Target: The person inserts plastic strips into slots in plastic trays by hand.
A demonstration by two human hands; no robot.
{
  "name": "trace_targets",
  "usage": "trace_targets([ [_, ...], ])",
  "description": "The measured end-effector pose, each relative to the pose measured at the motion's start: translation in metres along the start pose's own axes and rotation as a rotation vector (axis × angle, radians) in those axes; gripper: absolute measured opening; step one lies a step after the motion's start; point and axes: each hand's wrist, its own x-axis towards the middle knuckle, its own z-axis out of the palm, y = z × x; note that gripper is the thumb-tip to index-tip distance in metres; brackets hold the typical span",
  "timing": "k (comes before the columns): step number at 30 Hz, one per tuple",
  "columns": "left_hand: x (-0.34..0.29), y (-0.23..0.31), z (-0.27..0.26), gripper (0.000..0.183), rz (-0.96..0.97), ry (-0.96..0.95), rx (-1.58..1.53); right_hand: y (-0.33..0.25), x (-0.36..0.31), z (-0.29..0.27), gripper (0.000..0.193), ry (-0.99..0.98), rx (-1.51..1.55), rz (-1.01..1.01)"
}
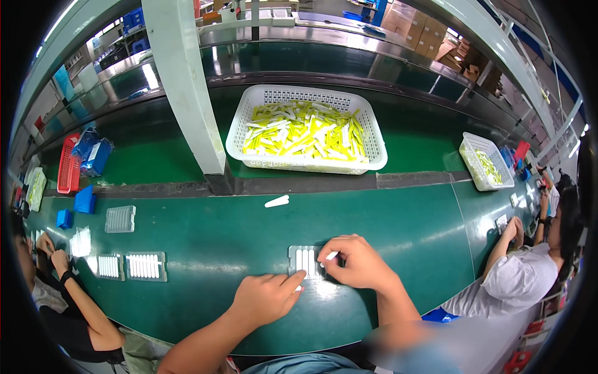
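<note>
Nearest to us: our two bare forearms rise from the near edge and meet over the green belt-like counter [398,243], at a small clear plastic blister tray [305,260] with white sticks lying in its slots.
Left hands: our left hand [266,298] lies palm down at the tray's near edge, index finger stretched out so its tip touches the near right corner; it pins the tray and grips nothing.
Right hands: our right hand [360,262] is curled, thumb and forefinger pinching a short white plastic stick [330,255] by one end, just beside the tray's right edge.
Key relation: the tray lies left of our right hand, touching distance away; its slots and the sticks in them run near to far, while the pinched stick points leftward and slightly near, across them. Our right hand is nearer the free slots on the tray's right side.
Supply: a large white mesh basket [305,128] of yellow and white sticks sits far of us beyond a dark divider, and one loose white stick [277,201] lies on the counter between basket and tray.
Neighbours: filled trays [144,266] rest at the left near a co-worker's hands [53,252]; another person sits at the right.
Hard to make out: how many slots stay empty, since our right hand covers the tray's right edge; the tray's near rim is partly under our left fingers.
</note>
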Motion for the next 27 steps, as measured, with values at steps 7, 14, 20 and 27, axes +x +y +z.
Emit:
trace_targets([
  [7,-0.005,-0.018,-0.018,0.034,-0.746,-0.064,-1.771,-0.010,-0.004,0.000,0.064,0.027,-0.265,-0.120],
  [14,0.002,-0.022,-0.032,0.043,-0.939,-0.206,-1.982,-0.023,-0.001,-0.003,0.062,0.084,-0.223,-0.301],
  [20,-0.003,-0.020,-0.024,0.045,-0.709,-0.535,-1.840,-0.033,-0.006,0.032,0.026,0.145,0.167,-0.317],
  [27,0.002,-0.014,-0.029,0.044,-0.729,-0.577,-1.757,-0.015,-0.009,0.025,0.008,0.080,0.478,-0.091],
])
